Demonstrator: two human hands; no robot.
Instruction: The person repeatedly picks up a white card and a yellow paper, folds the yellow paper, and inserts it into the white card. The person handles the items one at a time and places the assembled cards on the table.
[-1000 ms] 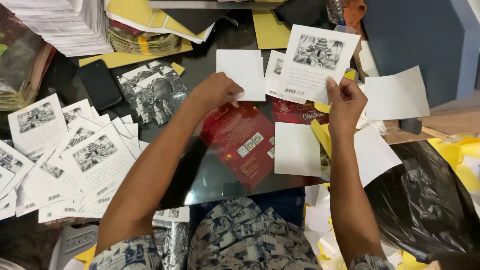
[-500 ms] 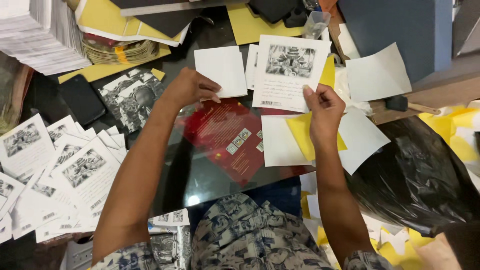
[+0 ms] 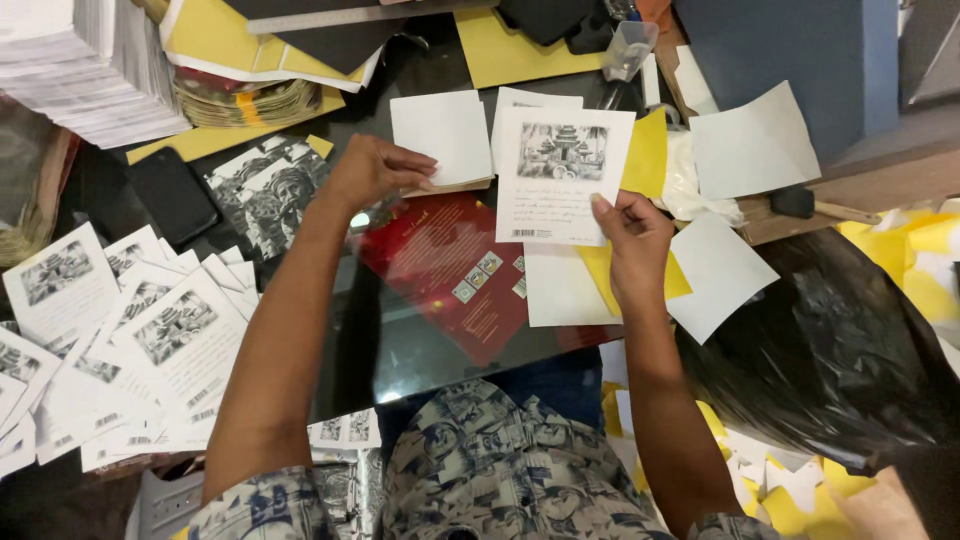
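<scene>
Since a second ago the right hand (image 3: 632,240) has carried the printed card (image 3: 563,176) a little to the left and lower, so it now covers more of the white sheets behind it, while the left hand (image 3: 375,168) has stayed at the edge of the blank white card (image 3: 446,134). The right grip is closed on the printed card, thumb on the lower right corner of its face and the fingers behind it; the card is held up over the desk (image 3: 420,350), its drawing of a building at the top and lines of text below. The left grip rests on the blank card's lower left corner, fingers curled over the edge as if pinching it, though how firmly cannot be told. Below both hands a dark red booklet (image 3: 450,270) lies flat on the dark glass of the desk. A spread of similar printed cards (image 3: 120,350) fans out at the left, near a black phone (image 3: 170,190) and a black-and-white picture (image 3: 265,190). Loose white sheets (image 3: 750,145) and yellow sheets (image 3: 648,152) lie at the right, beside a black plastic bag (image 3: 840,350).
</scene>
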